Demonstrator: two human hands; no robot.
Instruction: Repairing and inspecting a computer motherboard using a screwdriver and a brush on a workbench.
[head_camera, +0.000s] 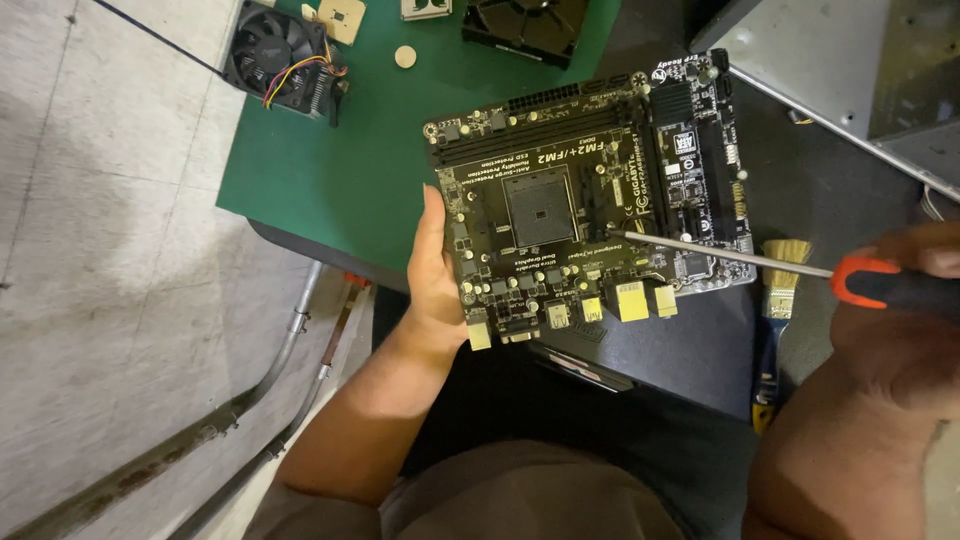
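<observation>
Left hand (436, 285): grips the board's (590, 190) left edge, steadying it above the worktop (330, 160).
Right hand (900, 310): wraps the screwdriver (740, 260), tip touching the board.

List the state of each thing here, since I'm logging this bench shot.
motherboard: held tilted, socket empty
left hand: gripping the board's edge
right hand: closed on the screwdriver
screwdriver: tip on the board
cooling fan: lying on the green mat, unplugged
paintbrush: lying unused

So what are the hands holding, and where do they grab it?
The left hand holds the circuit board by its side edge. The right hand holds a screwdriver by its orange-and-black handle.
</observation>
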